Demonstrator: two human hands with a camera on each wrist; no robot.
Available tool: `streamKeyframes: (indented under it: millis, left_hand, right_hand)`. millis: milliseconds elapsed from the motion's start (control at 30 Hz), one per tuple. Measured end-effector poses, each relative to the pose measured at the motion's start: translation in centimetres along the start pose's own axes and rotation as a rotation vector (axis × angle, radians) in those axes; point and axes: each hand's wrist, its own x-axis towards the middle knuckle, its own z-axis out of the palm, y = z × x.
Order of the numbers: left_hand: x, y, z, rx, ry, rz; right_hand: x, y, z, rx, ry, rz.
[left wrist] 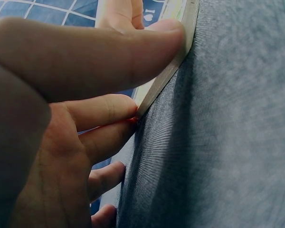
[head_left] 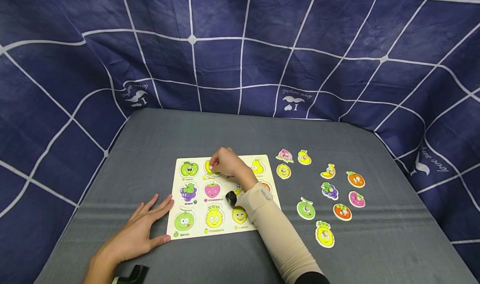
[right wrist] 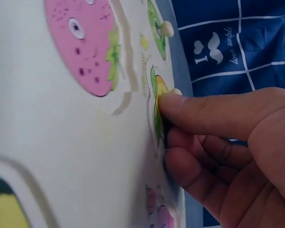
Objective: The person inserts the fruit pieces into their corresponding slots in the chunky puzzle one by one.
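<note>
A white wooden fruit puzzle board (head_left: 198,180) lies on the grey cloth. My right hand (head_left: 227,162) is over its top row, where thumb and fingers pinch a yellow fruit puzzle piece (right wrist: 160,88) with green leaves. That piece is in or right at its recess. Next to it a green apple piece (head_left: 189,168), its knob showing in the right wrist view, sits in the board. My left hand (head_left: 140,230) lies spread at the board's left side; its thumb (left wrist: 152,47) and a fingertip touch the board's edge. The right forearm hides part of the right-hand columns.
Several loose knobbed fruit pieces lie right of the board, among them a pineapple (head_left: 324,234), a melon (head_left: 306,209), grapes (head_left: 329,190), a banana (head_left: 328,171) and a pear (head_left: 304,157). A dark blue checked curtain (head_left: 240,63) rises behind the table.
</note>
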Motion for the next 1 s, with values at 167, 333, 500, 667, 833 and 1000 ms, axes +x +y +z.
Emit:
streamKeyframes:
  millis: [167, 333, 500, 667, 833, 1000]
  left_hand:
    - [0.02, 0.07, -0.04, 0.002, 0.002, 0.005]
    - [0.02, 0.17, -0.1, 0.003, 0.002, 0.009]
    - [0.0, 0.12, -0.04, 0.003, 0.003, 0.007]
    - [-0.01, 0.06, 0.05, 0.005, 0.005, 0.008]
    - [-0.01, -0.01, 0.1, 0.006, 0.003, 0.006]
    - [-0.01, -0.06, 0.06, 0.011, 0.007, 0.01]
  right_hand:
    - [0.03, 0.11, 0.17, 0.006, 0.009, 0.003]
    - [-0.06, 0.2, 0.23, 0.015, 0.017, -0.002]
    - [-0.14, 0.14, 0.24, 0.02, 0.019, 0.004]
    - [-0.28, 0.11, 0.24, 0.02, 0.017, 0.015]
    - [-0.48, 0.22, 0.19, 0.025, 0.024, 0.028]
    - [-0.72, 0.47, 0.23, 0.044, 0.054, 0.031]
